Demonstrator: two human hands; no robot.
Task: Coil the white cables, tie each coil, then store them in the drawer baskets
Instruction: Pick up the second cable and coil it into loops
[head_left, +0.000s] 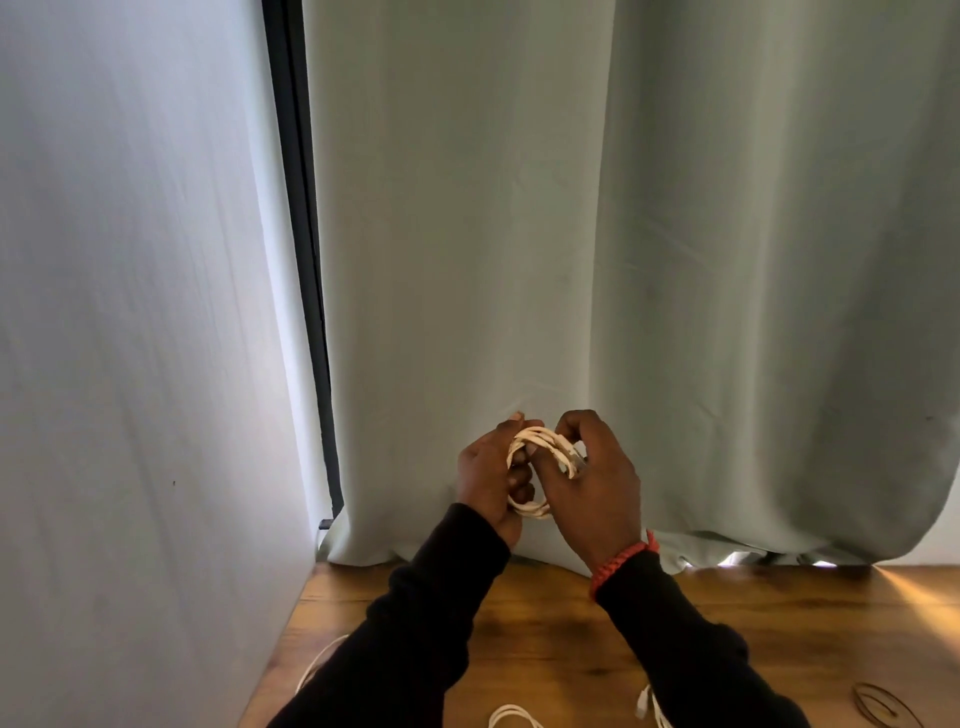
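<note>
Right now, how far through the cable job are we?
Early. In hand: both the left hand and right hand hold one white cable coil above the wooden table; no tie shows on it yet. Left: loose white cables on the table to coil, rubber bands at right for tying. Nothing visibly stored; no drawer baskets in view.

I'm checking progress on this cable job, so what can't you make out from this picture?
- Coil, head view: whether it is tied; the left hand and right hand cover it.
- Loose white cables on the table: cut off by the bottom edge and the sleeves.
- Drawer baskets: outside the frame.
</note>
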